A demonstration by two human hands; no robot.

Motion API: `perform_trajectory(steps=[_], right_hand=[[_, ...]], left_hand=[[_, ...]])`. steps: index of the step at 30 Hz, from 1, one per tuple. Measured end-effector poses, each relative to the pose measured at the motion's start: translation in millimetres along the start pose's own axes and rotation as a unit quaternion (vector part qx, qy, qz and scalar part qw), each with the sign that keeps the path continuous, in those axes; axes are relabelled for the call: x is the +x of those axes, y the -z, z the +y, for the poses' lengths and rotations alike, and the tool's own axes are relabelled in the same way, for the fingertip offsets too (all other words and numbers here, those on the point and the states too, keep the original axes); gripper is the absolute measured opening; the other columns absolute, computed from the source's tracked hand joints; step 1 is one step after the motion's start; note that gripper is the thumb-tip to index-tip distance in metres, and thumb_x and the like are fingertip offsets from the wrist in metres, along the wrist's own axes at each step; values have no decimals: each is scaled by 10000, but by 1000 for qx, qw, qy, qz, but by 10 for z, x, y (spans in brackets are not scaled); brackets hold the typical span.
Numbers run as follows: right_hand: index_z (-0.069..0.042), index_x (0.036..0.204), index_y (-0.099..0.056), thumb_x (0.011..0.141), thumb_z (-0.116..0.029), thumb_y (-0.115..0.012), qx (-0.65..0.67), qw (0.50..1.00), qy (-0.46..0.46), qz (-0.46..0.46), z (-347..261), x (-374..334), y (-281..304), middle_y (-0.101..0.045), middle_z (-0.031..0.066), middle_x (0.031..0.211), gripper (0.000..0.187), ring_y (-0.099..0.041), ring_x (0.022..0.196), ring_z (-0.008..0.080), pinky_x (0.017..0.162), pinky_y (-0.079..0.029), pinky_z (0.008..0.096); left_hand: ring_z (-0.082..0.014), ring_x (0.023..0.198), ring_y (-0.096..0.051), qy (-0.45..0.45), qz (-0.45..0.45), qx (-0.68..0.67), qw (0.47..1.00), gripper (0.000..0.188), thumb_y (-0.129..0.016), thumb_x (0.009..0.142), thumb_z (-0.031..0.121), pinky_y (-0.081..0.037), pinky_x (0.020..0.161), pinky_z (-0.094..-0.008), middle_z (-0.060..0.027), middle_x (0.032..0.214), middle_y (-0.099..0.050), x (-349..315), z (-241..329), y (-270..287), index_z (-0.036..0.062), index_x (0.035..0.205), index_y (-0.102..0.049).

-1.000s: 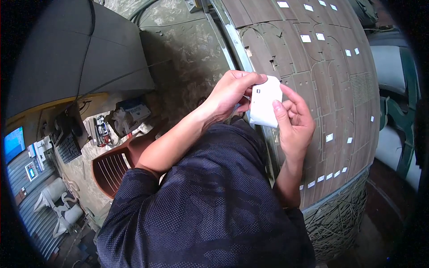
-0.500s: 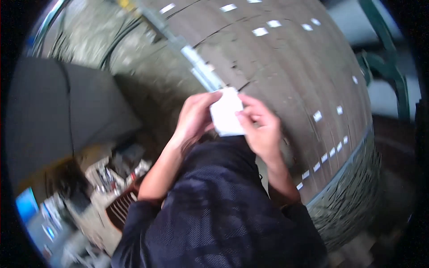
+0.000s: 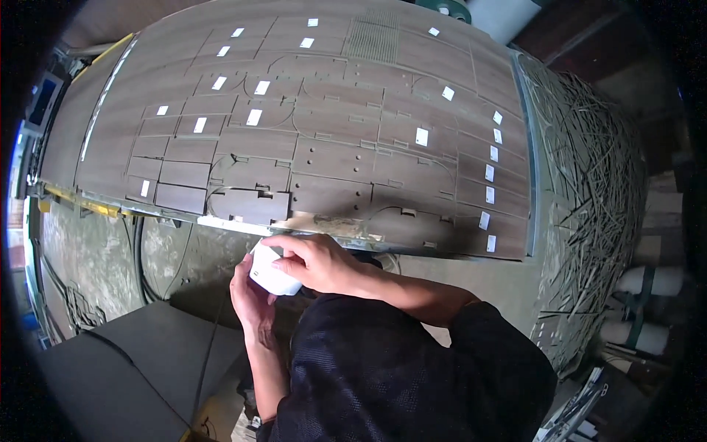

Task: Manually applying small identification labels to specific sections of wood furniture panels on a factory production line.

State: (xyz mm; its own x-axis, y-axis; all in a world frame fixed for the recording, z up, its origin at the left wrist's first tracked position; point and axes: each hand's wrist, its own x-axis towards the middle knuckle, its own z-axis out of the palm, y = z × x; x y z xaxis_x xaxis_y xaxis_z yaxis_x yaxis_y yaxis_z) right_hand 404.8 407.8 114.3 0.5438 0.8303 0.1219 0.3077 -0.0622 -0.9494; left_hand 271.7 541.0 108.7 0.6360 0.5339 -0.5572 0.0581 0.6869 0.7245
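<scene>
A small stack of white paper labels (image 3: 274, 274) sits between my hands, just off the near edge of a large cut brown board (image 3: 328, 188). My left hand (image 3: 254, 303) grips the stack from the left and below, with its thumb along the side. Reaching in from the right, my right hand (image 3: 320, 261) has its fingers bent over the top of the stack and pinches at its upper face. Whether one label is lifted from the others I cannot tell. Several white labels, such as one label (image 3: 254, 118), lie on the board's cut pieces.
Along the board's right side runs a metal edge (image 3: 524, 147), with a heap of thin offcut strips (image 3: 589, 169) beyond it. A dark grey surface (image 3: 125, 368) with a cable across it stands at lower left. Black hoses (image 3: 140, 258) hang near the yellow-edged machine side.
The view has turned, so the board now stretches across the top instead of the right. My hands still hold the white labels, now further left and lower in the picture.
</scene>
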Motion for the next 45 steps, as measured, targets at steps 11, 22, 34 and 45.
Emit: perform_trajectory(steps=[11,22,34,45], right_hand=[[-79,1350,-637,952,-137,-715,-2,1000,-10,28,121,-87,237,-707,133,816,410,-699,705,277,669,-541,398],[-59,1325,-666,952,-35,-714,69,996,-47,12,31,-195,46,-638,36,760,376,-562,681,90,618,-487,304],[21,1430,-568,1013,-21,-672,88,993,-70,-29,-159,-201,-20,-620,-9,799,432,-564,734,35,678,-454,202],[9,1424,-582,1005,-22,-688,123,991,-49,-13,-265,-233,-231,-592,-22,775,434,-525,703,31,650,-436,200]], left_hand=[[-78,735,-646,15,-24,46,999,356,-480,1075,380,-350,416,-216,0,973,-693,104,-79,-198,88,1203,-637],[-74,644,-600,-7,46,33,998,318,-551,1069,300,-354,433,-248,-26,851,-681,-174,10,-294,17,1062,-696],[-62,524,-542,-13,32,-38,999,354,-642,1053,335,-330,422,-225,3,714,-646,-165,6,-51,77,824,-720],[-39,462,-436,-86,3,-28,996,442,-659,1058,316,-282,404,-245,39,618,-545,-352,78,117,92,682,-601]])
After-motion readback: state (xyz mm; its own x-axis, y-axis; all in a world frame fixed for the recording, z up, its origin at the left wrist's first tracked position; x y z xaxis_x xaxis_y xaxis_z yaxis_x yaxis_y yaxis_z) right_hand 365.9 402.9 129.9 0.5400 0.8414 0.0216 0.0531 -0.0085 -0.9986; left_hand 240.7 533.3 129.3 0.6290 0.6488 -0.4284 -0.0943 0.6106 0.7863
